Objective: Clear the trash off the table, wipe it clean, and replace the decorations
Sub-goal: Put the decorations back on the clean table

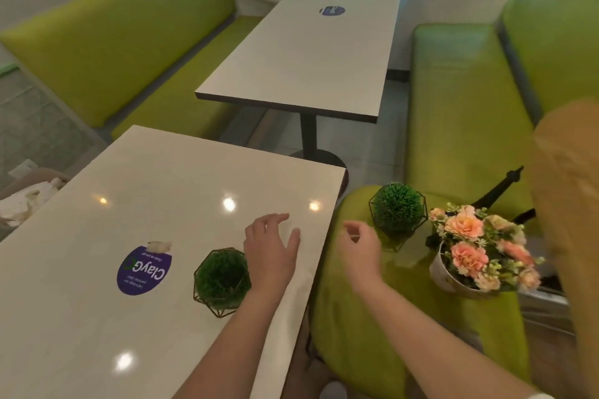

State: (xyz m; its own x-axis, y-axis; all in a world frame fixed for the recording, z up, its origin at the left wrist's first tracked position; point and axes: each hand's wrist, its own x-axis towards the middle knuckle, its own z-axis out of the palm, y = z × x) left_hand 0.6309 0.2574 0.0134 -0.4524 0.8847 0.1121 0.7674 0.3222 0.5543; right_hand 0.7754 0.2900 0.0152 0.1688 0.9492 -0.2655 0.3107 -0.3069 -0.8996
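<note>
The left hand [270, 253] is hovering over the near tabletop [97, 317] with its fingers [275, 219] spread and relaxed, gripping nothing, just to the right of a green grass ball in a copper wire frame [222, 278] that is standing upright on the surface. Left of that ball a round purple sticker [144, 270] is lying flat, and a small scrap of torn white paper [158, 246] is sitting at its far edge. The right hand [359, 248] is hanging past the tabletop's right edge, above the green bench seat [453, 126], its fingers loosely curled and holding nothing. Just beyond it, on the seat, a second grass ball in a wire frame [398, 209] is standing, and beside that, to the right, a white pot of peach-pink flowers [476, 249] is leaning slightly. A dark Eiffel Tower figure [500, 189] is showing behind the flowers. At the far left, below the tabletop, crumpled white paper [29, 201] is lying in a bin. A second table [308, 52] is standing farther back.
</note>
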